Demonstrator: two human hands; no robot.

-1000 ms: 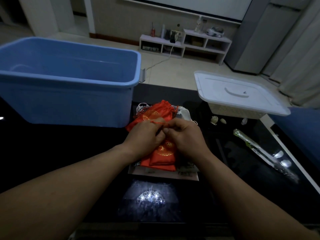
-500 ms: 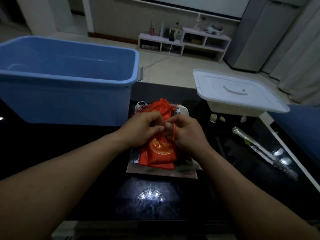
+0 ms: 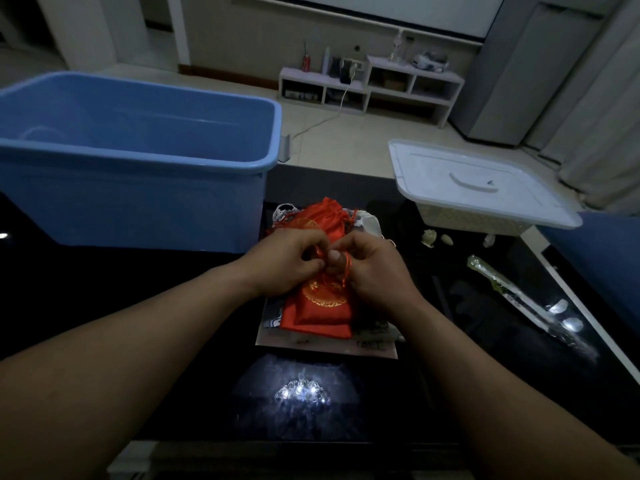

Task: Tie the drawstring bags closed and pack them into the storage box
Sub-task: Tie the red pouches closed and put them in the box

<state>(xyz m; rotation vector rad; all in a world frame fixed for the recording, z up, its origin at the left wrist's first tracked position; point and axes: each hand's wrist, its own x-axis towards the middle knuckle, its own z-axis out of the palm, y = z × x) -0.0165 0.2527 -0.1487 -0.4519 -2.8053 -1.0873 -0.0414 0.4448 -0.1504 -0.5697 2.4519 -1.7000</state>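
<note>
A red drawstring bag (image 3: 322, 303) with gold print lies on top of a small pile of bags in the middle of the dark table. My left hand (image 3: 287, 261) and my right hand (image 3: 370, 268) meet over its neck. Both pinch the red drawstring (image 3: 347, 268), which loops around a finger of my right hand. More red bags (image 3: 327, 216) lie just beyond my hands, partly hidden. The blue storage box (image 3: 138, 157) stands open at the left, its inside bare where visible.
A white lidded basket (image 3: 478, 188) sits at the back right. White bags (image 3: 369, 221) and a flat paper (image 3: 325, 346) lie under the pile. A clear wrapped item (image 3: 519, 296) and small pale pieces (image 3: 429, 237) lie on the right.
Both hands stayed at the bag's neck and shifted slightly away from me. The drawstring now loops around a finger of my right hand.
</note>
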